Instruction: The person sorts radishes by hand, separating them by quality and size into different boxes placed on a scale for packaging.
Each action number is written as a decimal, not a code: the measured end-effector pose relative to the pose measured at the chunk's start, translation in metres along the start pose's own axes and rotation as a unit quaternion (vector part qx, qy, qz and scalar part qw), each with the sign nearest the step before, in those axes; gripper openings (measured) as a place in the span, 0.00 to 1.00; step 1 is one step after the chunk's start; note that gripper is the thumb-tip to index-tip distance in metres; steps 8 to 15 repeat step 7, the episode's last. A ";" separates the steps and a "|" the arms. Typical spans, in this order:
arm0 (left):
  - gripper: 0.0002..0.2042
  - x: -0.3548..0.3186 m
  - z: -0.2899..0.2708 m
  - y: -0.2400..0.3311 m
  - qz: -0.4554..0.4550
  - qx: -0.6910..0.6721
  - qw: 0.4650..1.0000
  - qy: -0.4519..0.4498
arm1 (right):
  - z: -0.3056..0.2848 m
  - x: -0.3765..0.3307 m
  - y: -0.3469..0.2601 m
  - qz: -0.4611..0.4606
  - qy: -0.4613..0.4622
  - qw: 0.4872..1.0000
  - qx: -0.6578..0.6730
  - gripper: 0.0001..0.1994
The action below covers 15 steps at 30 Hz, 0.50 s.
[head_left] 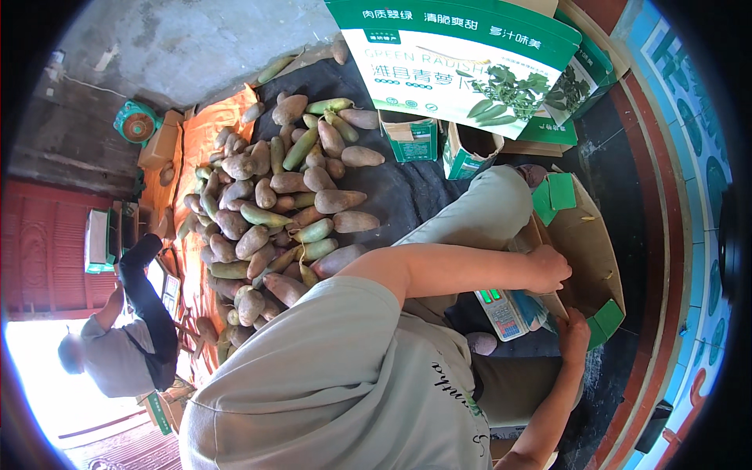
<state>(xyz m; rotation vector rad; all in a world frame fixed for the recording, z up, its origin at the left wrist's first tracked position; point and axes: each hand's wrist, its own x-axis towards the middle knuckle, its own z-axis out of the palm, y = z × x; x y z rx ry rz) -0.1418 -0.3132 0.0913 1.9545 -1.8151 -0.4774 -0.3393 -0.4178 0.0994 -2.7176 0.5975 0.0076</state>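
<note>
Brown cardboard under both hands: an open box [589, 249] with green flap tabs lies on the dark mat, and both hands are on its near wall. One arm stretches bare across the middle of the head view, elbow bent near the grey T-shirt, forearm running out level; that hand [550, 268] is curled knuckles-up over the box's edge, fingers folded on the cardboard. Whether it actually pinches the flap I cannot tell, since the fingertips are tucked out of sight. The other hand [574, 335] comes up from the lower edge, forearm rising steeply, fingers closed on the box's lower corner just beside a green tab.

Between the two hands, touching the box wall, sits a small scale [501, 312] with a lit green display. Just below that scale, a single radish [481, 342] rests against the person's lap. Well away from the grip, beyond the elbow, a big heap of radishes [274, 211] spreads over the mat and an orange sheet. Above the hands, green printed cartons [462, 59] stand stacked. Far off, another person [125, 345] bends over.
</note>
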 end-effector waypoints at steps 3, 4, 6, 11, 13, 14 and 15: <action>0.13 -0.014 -0.021 0.003 0.016 -0.036 0.999 0.025 | 0.007 -0.002 0.011 -0.003 0.016 1.000 0.007 0.12; 0.13 -0.020 -0.031 0.002 0.041 -0.071 0.995 0.063 | 0.007 -0.001 0.008 -0.005 0.016 1.000 0.007 0.12; 0.12 -0.033 -0.058 0.001 0.051 -0.108 0.987 0.108 | 0.004 -0.002 0.008 0.015 -0.002 1.000 0.016 0.12; 0.12 -0.044 -0.079 -0.002 0.056 -0.141 0.976 0.154 | 0.002 -0.001 0.006 0.007 -0.026 1.000 0.010 0.13; 0.12 -0.044 -0.079 -0.002 0.056 -0.141 0.976 0.154 | 0.002 -0.001 0.006 0.007 -0.026 1.000 0.010 0.13; 0.12 -0.044 -0.079 -0.002 0.056 -0.141 0.976 0.154 | 0.002 -0.001 0.006 0.007 -0.026 1.000 0.010 0.13; 0.12 -0.044 -0.079 -0.002 0.056 -0.141 0.976 0.154 | 0.002 -0.001 0.006 0.007 -0.026 1.000 0.010 0.13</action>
